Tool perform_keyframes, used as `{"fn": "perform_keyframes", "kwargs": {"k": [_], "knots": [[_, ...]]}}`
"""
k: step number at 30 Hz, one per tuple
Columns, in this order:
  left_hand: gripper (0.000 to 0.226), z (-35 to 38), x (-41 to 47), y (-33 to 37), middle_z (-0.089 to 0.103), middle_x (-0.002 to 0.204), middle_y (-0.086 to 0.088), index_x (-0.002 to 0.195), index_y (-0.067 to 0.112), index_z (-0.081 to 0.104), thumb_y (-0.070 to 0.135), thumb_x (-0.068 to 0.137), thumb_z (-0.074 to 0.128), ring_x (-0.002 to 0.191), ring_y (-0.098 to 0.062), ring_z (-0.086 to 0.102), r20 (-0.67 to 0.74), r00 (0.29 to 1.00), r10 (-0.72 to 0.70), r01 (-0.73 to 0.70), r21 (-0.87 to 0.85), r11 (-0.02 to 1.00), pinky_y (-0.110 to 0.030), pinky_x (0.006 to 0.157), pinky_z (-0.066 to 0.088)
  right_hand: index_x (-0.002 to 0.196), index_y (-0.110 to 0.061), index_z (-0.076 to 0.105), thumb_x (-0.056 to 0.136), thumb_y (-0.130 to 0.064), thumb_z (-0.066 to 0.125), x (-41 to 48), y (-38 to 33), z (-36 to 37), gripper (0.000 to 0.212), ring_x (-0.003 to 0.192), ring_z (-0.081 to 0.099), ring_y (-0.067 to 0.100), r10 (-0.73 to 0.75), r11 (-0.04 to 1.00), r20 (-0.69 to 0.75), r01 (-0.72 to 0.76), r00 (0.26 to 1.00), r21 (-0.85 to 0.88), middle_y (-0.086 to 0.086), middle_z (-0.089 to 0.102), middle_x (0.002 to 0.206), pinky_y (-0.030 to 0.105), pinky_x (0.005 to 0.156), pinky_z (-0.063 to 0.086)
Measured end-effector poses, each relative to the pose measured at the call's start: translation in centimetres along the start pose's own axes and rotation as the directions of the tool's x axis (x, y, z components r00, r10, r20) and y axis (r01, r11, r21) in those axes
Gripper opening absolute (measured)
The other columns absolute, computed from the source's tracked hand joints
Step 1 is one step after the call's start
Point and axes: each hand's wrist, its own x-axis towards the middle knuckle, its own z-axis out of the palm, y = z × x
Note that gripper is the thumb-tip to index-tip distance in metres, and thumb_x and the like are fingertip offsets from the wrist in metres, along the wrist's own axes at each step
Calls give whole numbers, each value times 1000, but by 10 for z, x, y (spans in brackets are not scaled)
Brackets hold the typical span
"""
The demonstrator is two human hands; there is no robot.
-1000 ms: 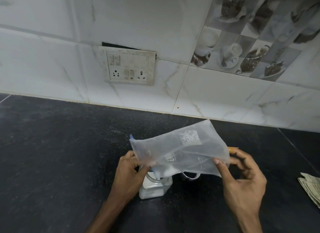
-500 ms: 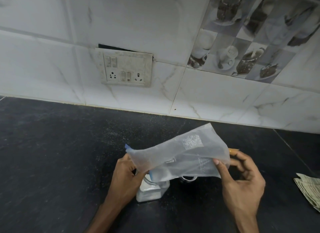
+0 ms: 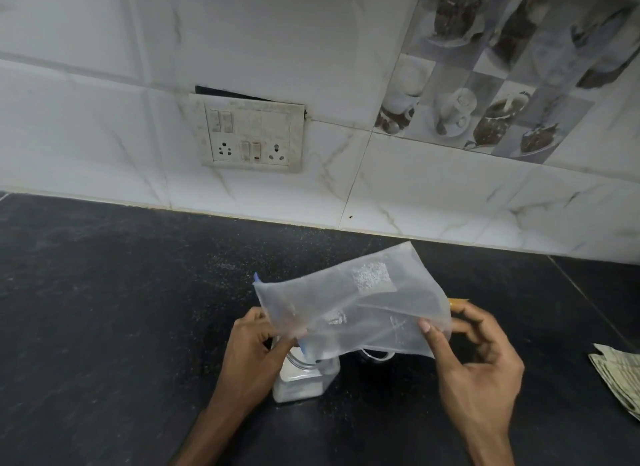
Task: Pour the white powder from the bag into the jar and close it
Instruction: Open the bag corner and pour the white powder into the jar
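Translucent plastic makes up the bag (image 3: 353,309), which is held stretched above the dark stone bench (image 3: 104,309), tilted so that its left corner dips toward the mouth of the jar (image 3: 304,375). The left hand (image 3: 252,354) pinches that lower left corner, its grip pressed together on the plastic right over the jar's opening. The right hand (image 3: 474,365) holds the bag's right end higher, thumb on the near face and fingers curled behind, its grip also closed on the plastic. A blue strip runs along the bag's left edge, and a pale printed patch shows on its upper face. The jar is clear, stands upright on the bench beneath the bag's low corner, and carries a layer of white powder (image 3: 298,391) in its bottom; its mouth is uncovered. Fine white specks are scattered on the bench behind the jar. Folded paper (image 3: 620,375) lies at the right edge of the bench, well apart from the hands. A switch plate (image 3: 251,134) sits on the marbled wall tiles behind.
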Motion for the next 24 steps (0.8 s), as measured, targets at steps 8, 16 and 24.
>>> {"fn": "perform_keyframes", "kwargs": {"k": [8, 16, 24], "knots": [[17, -2, 1, 4, 74, 83, 5, 79, 40, 75, 26, 76, 83, 84, -9, 70, 7, 1000, -15, 15, -25, 1000, -42, 72, 59, 99, -16, 68, 72, 6, 80, 0, -1, 3, 36, 77, 70, 0, -8, 1000, -9, 8, 1000, 1, -25, 73, 90, 11, 76, 53], [12, -1, 1, 0, 74, 84, 3, 78, 26, 75, 18, 76, 84, 84, -15, 71, 17, 1000, -8, 8, -16, 1000, -47, 70, 59, 98, -19, 68, 73, 4, 80, 1, -1, 3, 36, 79, 70, 3, -3, 1000, -29, 3, 1000, 5, -17, 73, 96, 18, 78, 57], [14, -1, -1, 3, 72, 81, -2, 74, 29, 76, 18, 78, 83, 81, -21, 69, 10, 1000, -9, 8, 21, 1000, -50, 68, 57, 95, -21, 68, 73, 4, 80, 1, 0, 2, 35, 78, 70, 1, 3, 1000, -1, -3, 1000, -5, -18, 73, 94, 12, 74, 53]]}}
